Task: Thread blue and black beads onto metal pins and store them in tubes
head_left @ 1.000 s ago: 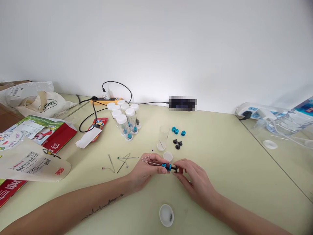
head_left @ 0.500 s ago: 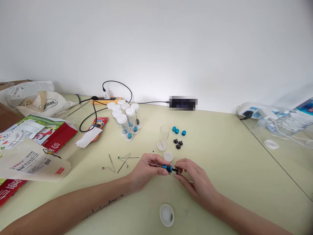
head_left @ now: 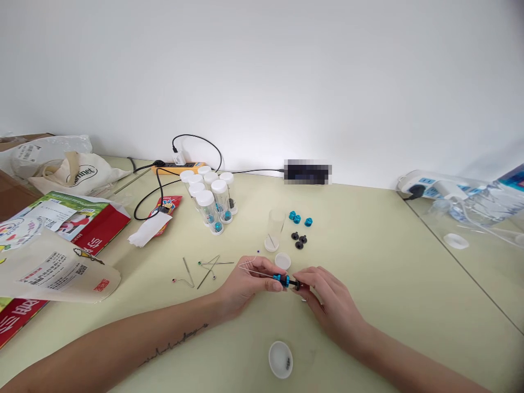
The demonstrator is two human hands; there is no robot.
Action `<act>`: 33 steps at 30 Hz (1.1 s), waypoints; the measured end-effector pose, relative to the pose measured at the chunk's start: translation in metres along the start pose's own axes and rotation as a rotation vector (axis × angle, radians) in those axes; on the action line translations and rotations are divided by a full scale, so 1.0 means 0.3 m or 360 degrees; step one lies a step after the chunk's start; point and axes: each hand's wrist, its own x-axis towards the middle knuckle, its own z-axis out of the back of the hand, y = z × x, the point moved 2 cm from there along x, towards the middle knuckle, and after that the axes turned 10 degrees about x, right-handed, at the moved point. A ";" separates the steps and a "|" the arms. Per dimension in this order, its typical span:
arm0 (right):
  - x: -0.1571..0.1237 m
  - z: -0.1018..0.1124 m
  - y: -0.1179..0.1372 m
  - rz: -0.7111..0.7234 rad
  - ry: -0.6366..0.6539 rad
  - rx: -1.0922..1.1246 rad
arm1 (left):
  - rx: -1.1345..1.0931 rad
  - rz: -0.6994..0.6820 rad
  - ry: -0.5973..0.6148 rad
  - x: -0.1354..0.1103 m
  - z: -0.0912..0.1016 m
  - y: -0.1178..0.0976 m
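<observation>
My left hand (head_left: 248, 284) pinches a blue knurled metal part (head_left: 281, 280) between thumb and fingers. A thin bent metal rod (head_left: 256, 271) runs from that part back over the hand, a small dark bead at its tip. My right hand (head_left: 329, 300) closes its fingertips on a black disc-headed piece (head_left: 297, 285), whose stem meets the blue part's right end. Just beyond the hands lie a white cap (head_left: 283, 261) and an upright clear tube (head_left: 277, 221). Nearby are loose blue knurled parts (head_left: 308, 222) and black disc-headed pieces (head_left: 299, 245).
Left of the hands lie several bent rods (head_left: 187, 272). Capped clear tubes (head_left: 206, 201) stand behind them. A white dish (head_left: 276, 360) with small dark bits sits in front. A plastic cup (head_left: 77, 270) lies left; a power strip (head_left: 421, 183) is far right.
Both hands stay joined at the blue part. The right fingertips have shifted slightly on the black piece. Everything else on the table lies as before.
</observation>
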 end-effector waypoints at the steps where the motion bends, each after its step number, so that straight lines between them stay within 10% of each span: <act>1: 0.000 -0.001 0.001 0.0014 -0.0015 -0.0006 | -0.0002 0.0006 0.0001 0.001 0.001 0.001; 33: -0.003 0.011 -0.001 -0.0047 0.0059 0.0139 | 0.0015 -0.0009 0.0045 -0.005 -0.004 -0.003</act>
